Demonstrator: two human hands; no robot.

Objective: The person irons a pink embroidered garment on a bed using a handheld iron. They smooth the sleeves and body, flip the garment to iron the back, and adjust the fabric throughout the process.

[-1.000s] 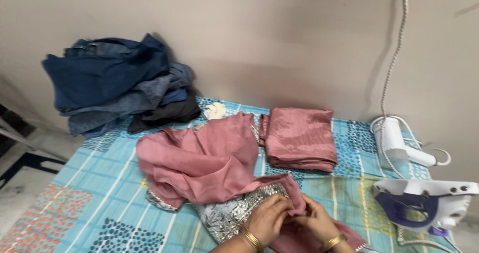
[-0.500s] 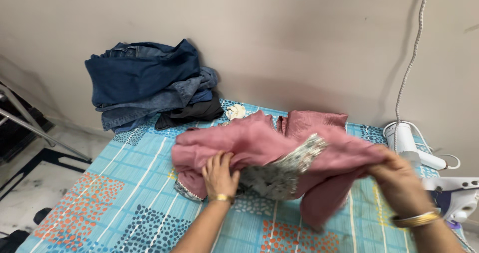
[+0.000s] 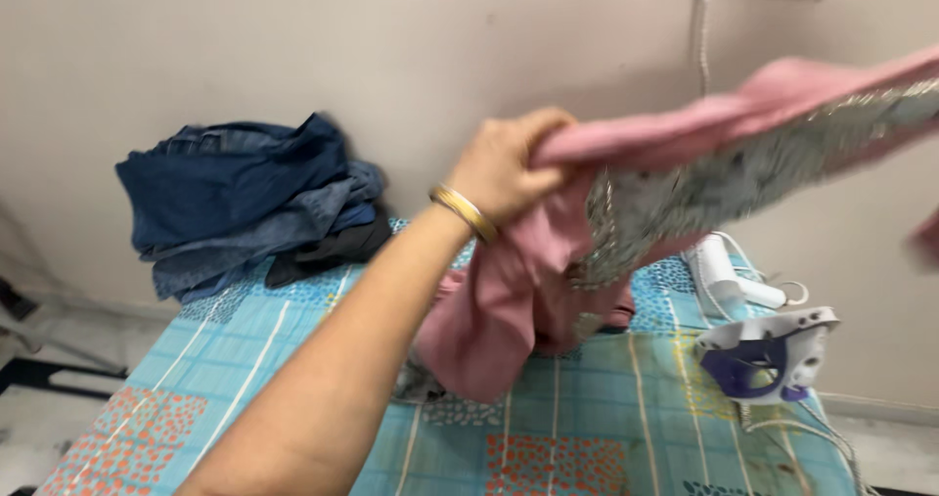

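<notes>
One hand shows, the left hand (image 3: 504, 168); its fingers (image 3: 533, 156) pinch the pink garment (image 3: 548, 261), which hangs below and stretches rightward above the bed (image 3: 587, 428). Beyond the fingers lies a denim pile (image 3: 245, 198); below right, an iron (image 3: 768, 354).

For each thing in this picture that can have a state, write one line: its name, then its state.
Pink garment: lifted off the bed, hanging, silver trim showing.
Left hand: raised, gripping the garment.
Stack of jeans: piled by the wall.
Iron: standing on the bedsheet.
</notes>
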